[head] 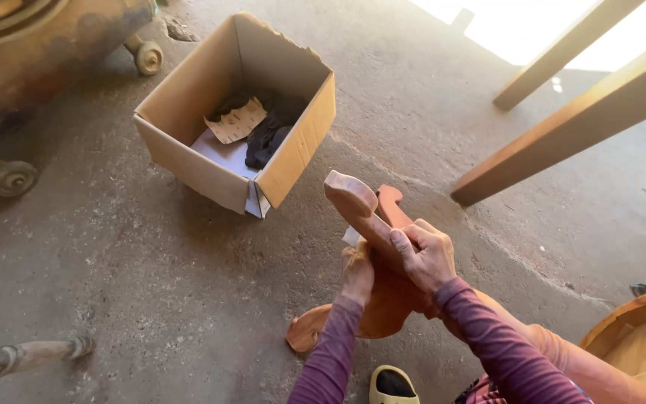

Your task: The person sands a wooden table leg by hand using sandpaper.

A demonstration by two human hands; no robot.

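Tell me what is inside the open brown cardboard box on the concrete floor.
Inside the open brown cardboard box lie a torn tan sheet of sandpaper, a crumpled dark cloth and a pale flat sheet. The near wall hides the bottom front.

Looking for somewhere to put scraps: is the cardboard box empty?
No, the cardboard box holds dark cloth and paper.

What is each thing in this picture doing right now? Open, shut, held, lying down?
Carved wooden piece: held up off the floor, tilted.
Right hand: closed around the wooden piece.
Left hand: pressed on the wooden piece, with a pale scrap at it.
Cardboard box: open, flaps torn, standing on the floor.
Dark cloth: crumpled inside the box.
Sandal: lying on the floor.
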